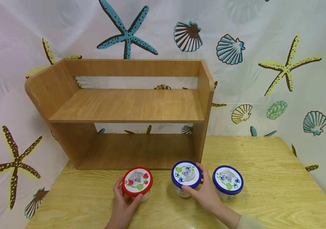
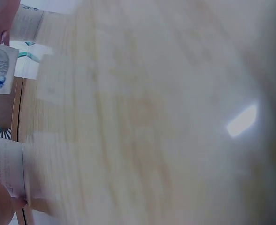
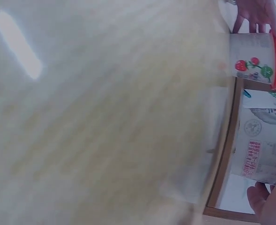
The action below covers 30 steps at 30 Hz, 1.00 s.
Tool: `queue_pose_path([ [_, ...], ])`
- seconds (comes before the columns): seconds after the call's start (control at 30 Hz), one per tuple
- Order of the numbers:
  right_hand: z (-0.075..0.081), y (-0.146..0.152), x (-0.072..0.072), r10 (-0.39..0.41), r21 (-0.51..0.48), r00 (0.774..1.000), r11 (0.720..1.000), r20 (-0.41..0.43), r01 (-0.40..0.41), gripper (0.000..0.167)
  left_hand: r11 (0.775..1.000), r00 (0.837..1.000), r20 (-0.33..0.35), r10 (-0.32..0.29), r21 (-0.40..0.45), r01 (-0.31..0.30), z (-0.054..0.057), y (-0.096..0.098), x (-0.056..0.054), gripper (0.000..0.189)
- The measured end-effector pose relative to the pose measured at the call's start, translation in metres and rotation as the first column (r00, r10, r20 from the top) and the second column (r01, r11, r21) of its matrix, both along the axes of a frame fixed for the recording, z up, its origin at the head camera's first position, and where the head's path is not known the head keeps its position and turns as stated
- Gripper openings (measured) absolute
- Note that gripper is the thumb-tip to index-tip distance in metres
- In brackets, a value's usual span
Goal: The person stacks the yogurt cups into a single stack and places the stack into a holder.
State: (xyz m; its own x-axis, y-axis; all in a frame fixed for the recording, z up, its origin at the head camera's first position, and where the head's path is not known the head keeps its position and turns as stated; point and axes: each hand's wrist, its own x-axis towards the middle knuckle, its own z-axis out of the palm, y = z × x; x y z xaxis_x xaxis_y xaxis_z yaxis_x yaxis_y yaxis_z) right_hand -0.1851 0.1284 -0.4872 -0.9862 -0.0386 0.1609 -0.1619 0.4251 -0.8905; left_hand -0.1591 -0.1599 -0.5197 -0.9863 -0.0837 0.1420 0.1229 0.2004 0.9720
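My left hand [image 1: 122,205] grips a small white tub with a red lid [image 1: 138,182] printed with red berries, thumb and fingers on opposite sides of it. To its right, a tub with a blue lid [image 1: 186,175] and blueberry print is held by my right hand [image 1: 207,194], thumb at the near rim and fingers round the right side. Just beyond that hand stands a second blue-lidded tub [image 1: 227,180]. The right wrist view shows printed text on the held tub's side [image 3: 262,150], with the red-lidded tub [image 3: 252,58] above it.
Behind the tubs, a two-tier wooden shelf [image 1: 128,105] stands on the light wooden table [image 1: 271,178], its front edge close to the lids. A cloth [image 1: 254,82] with starfish and shells hangs at the back and both sides.
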Motion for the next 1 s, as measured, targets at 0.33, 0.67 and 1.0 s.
queue_pose_path([
  [0.33,0.021,-0.002,-0.007,0.035,-0.04,0.999,0.999,-0.016,-0.035,0.093,1.0,1.0,0.024,0.009,0.007,-0.009,0.002,0.0,0.002,0.09],
  [0.67,0.041,-0.012,-0.011,0.102,-0.067,0.991,0.992,-0.083,-0.108,0.089,1.0,1.0,-0.003,0.008,0.009,-0.008,0.0,-0.001,0.001,0.09],
  [1.0,0.058,-0.03,-0.018,0.186,-0.065,0.976,0.979,-0.116,-0.194,0.089,1.0,1.0,0.024,0.004,0.02,-0.005,0.001,-0.001,0.001,0.09],
])
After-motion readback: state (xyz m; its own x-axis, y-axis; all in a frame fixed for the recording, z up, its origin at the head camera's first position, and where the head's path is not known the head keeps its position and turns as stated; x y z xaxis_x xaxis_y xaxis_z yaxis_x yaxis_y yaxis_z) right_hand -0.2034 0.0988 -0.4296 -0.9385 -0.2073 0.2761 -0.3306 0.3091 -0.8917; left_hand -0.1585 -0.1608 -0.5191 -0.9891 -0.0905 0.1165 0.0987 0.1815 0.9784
